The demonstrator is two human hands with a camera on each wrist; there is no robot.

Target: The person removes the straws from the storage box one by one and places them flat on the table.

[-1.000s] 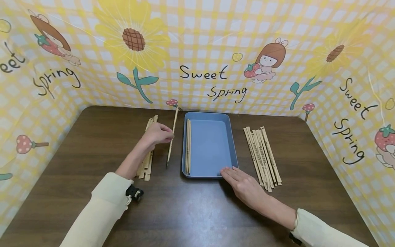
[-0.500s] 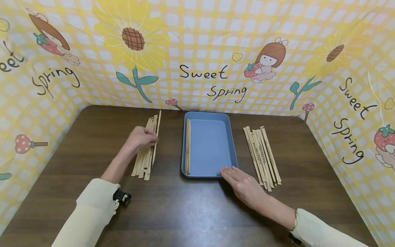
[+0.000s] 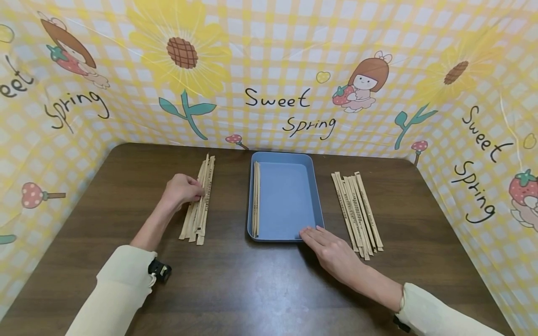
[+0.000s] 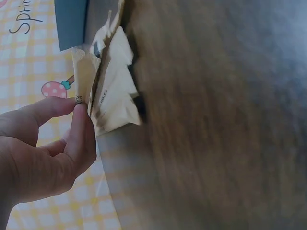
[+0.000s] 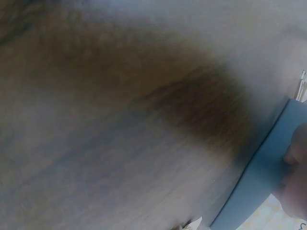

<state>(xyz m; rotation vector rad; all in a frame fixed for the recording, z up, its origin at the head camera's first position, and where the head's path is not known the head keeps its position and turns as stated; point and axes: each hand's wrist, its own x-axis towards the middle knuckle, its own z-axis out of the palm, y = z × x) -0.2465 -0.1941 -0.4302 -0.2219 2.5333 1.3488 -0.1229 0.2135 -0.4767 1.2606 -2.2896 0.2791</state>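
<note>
In the head view, my left hand (image 3: 181, 189) is over the left pile of brown paper-wrapped straws (image 3: 198, 226). Thumb and forefinger pinch one wrapped straw (image 4: 85, 72), whose flat paper end points up in the left wrist view. Just beyond it are the ends of the piled straws (image 4: 115, 86). A blue rectangular tray (image 3: 290, 235) stands mid-table, with several straws (image 3: 257, 200) lined up along its inner left wall. My right hand (image 3: 336, 256) rests with straight fingers at the tray's near right corner. Only part of that hand shows in the right wrist view.
Right of the tray lies a second pile of wrapped straws (image 3: 357, 214), slightly fanned. The dark wooden table (image 3: 260, 289) meets a yellow checked cloth (image 3: 277, 56) at its back and sides.
My left hand, holding a wrapped straw, has moved left from beside the tray back over the left pile, and the straw has come down onto it. My right hand and the tray stay put.
</note>
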